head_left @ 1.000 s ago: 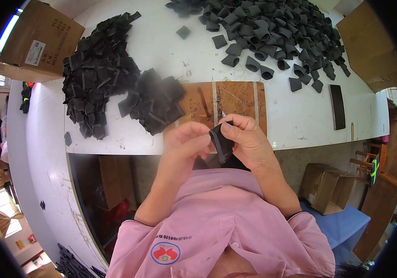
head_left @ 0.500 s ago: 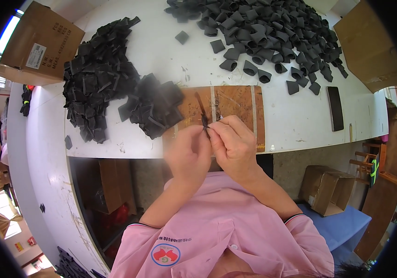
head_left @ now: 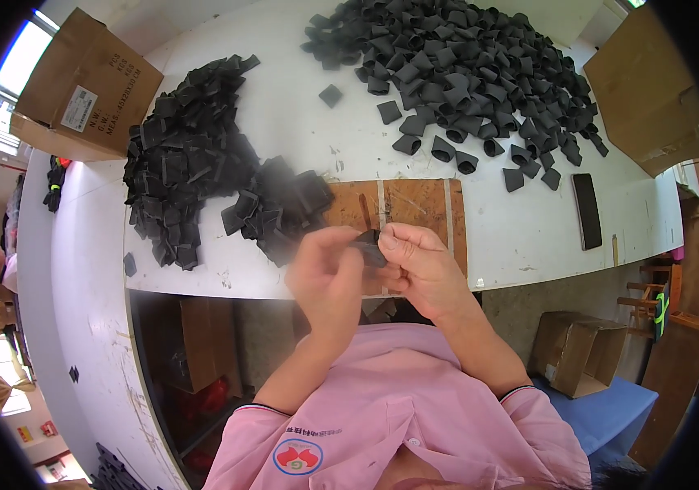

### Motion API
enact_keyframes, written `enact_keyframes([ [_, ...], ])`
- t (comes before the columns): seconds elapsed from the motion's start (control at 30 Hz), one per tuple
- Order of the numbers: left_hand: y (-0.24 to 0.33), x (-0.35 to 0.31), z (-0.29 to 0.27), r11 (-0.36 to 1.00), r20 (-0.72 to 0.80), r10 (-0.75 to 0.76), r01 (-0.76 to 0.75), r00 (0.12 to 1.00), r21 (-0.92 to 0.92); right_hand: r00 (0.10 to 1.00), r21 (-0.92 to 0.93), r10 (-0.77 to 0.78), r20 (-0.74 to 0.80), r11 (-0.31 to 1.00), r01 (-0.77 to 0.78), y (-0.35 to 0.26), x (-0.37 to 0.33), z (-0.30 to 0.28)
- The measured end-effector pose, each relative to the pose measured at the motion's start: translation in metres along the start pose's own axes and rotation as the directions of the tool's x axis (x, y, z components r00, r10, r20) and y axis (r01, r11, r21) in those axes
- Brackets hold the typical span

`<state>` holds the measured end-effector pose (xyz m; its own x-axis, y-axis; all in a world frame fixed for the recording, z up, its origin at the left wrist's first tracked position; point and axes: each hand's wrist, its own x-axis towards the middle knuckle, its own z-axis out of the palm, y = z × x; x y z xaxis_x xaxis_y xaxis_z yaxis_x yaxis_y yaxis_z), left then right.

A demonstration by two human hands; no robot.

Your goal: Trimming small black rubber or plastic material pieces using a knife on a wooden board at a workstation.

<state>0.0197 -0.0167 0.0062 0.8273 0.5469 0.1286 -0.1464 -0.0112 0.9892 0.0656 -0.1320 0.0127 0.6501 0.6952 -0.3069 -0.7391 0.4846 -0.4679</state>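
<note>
A small black sleeve-like piece point(head_left: 372, 248) is held between my hands above the near edge of a wooden board point(head_left: 423, 203). My right hand point(head_left: 424, 273) pinches it, thumb on top and fingers beneath. My left hand point(head_left: 326, 278) is curled at the piece's left side, with its fingertips against it; the hand is a little blurred. Just beyond the piece, a thin brown pointed strip point(head_left: 364, 210) shows over the board. To the left of the board lies a small heap of flattened black pieces point(head_left: 280, 208), close to my left hand.
A larger heap of flattened black pieces point(head_left: 174, 167) lies at left. Dark grey open sleeves point(head_left: 463, 82) are piled at the far right. A phone point(head_left: 586, 211) rests on the white table point(head_left: 521, 257). Cardboard boxes point(head_left: 92, 90) stand at the table's far corners.
The black piece has come off the brown strip's near end, toward me, and now shows wider between my fingers. Both hands sit slightly lower in the view, which has tilted up a little.
</note>
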Motion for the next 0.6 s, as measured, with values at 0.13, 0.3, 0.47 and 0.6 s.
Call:
enact_keyframes([
  [0.13, 0.031, 0.03, -0.01, 0.477, 0.458, -0.274, 0.533, 0.846, -0.699, 0.954, -0.575, -0.264, 0.144, 0.762, 0.298, -0.033, 0.005, 0.03],
  [0.3, 0.021, 0.047, -0.019, 0.15, 0.612, -0.27, 0.661, 0.743, -0.735, 0.965, -0.485, -0.083, 0.249, 0.852, 0.198, -0.048, 0.035, 0.024],
  [0.47, 0.029, 0.033, -0.002, 0.955, 0.218, -0.07, 0.128, 0.973, -0.267, 0.908, -0.729, -0.347, 0.233, 0.556, 0.399, -0.037, 0.032, 0.015],
  [0.6, 0.035, 0.048, 0.002, 0.855, 0.225, 0.448, -0.488, 0.865, 0.176, 0.604, -0.859, -0.705, 0.372, -0.014, 0.512, -0.035, 0.019, 0.022],
])
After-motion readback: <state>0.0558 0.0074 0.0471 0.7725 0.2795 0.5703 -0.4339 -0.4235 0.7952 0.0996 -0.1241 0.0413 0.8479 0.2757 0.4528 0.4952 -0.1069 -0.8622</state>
